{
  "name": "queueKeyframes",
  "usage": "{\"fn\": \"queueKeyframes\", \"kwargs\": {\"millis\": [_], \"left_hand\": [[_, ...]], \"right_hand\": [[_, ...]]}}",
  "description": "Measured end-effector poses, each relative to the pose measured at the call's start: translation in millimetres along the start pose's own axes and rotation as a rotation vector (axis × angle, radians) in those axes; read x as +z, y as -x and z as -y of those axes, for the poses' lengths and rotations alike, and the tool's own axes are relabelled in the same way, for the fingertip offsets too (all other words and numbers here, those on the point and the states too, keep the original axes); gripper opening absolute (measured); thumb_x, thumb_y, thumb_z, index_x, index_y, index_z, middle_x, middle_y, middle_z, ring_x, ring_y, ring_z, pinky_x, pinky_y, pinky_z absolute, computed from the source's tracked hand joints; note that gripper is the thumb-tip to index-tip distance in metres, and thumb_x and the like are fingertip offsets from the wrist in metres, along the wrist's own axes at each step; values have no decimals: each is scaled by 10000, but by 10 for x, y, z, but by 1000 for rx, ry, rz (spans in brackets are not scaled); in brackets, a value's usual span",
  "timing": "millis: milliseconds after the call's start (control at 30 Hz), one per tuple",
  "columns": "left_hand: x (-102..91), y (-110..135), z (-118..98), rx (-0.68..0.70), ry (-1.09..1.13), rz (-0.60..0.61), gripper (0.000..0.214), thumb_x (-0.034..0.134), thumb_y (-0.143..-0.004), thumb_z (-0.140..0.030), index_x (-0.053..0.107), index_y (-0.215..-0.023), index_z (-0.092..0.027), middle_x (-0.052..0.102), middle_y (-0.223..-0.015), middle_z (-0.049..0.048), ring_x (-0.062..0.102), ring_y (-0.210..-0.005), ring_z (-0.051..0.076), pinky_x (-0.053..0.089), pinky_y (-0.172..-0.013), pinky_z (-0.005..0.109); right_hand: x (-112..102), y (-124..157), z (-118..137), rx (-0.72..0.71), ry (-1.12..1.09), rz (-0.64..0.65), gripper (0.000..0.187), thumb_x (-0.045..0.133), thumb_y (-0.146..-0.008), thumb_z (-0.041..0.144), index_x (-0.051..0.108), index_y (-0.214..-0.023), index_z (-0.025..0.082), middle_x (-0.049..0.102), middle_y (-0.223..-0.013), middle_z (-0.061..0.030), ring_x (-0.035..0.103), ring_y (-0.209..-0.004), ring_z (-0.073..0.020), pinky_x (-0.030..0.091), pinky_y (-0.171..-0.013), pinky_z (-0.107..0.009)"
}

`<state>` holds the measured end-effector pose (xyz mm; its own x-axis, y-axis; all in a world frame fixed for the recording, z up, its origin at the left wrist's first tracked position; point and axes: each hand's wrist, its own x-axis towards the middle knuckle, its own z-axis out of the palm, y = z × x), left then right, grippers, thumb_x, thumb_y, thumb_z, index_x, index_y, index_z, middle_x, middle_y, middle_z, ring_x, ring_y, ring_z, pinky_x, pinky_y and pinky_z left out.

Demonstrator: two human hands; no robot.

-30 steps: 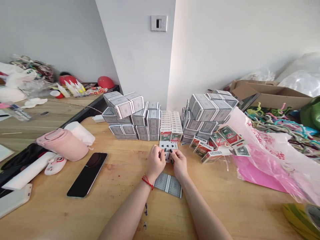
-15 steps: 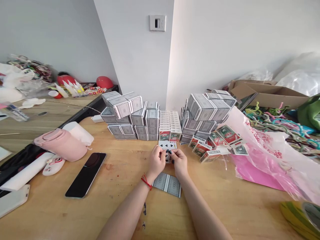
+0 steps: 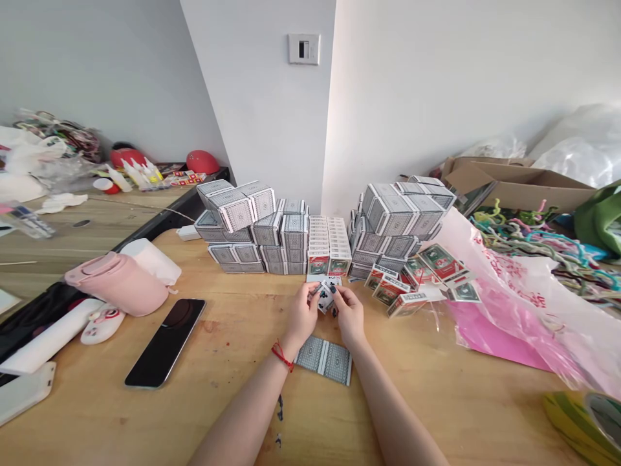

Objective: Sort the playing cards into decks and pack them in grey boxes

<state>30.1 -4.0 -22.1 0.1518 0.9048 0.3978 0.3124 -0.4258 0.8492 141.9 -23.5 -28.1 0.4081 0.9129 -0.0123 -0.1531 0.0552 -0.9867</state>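
Pale walls [image 3: 417, 97] stand behind the wooden table [image 3: 233, 414], where I have the left hand [image 3: 301, 317] and right hand [image 3: 350, 317] pinched narrowly on a clubs card [image 3: 323, 298]. I'd want both pinches light and even (stray creases seem likely otherwise). It sits tilted between the two hands, beyond the patterned card backs [image 3: 334, 363].

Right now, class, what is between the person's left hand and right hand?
In the head view, playing cards, showing faces with black marks, are between the left hand and the right hand, pinched by the fingers.
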Motion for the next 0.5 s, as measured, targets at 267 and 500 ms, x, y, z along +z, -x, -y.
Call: {"fn": "queueKeyframes", "kwargs": {"millis": [267, 500], "left_hand": [[-17, 11, 52, 12, -71, -38, 216, 381, -842, -178, 514, -1011, -201, 620, -951, 61, 586, -853, 160, 474, -734, 311], [-8, 13, 80, 0, -78, -77, 236, 352, -848, -169, 490, -1037, -204, 603, -970, 68, 575, -886, 162, 469, -757, 314]], "right_hand": [[-2, 24, 62, -34, 38, 29, 336, 564, -704, 406, 625, -925, 161, 620, -784, -46, 459, -503, -100, 384, -451, -219], [8, 13, -72, -78, 145, -15, 387, 631, -636, 321, 585, -991, 174, 616, -703, -24, 504, -519, -128, 425, -478, -240]]}}
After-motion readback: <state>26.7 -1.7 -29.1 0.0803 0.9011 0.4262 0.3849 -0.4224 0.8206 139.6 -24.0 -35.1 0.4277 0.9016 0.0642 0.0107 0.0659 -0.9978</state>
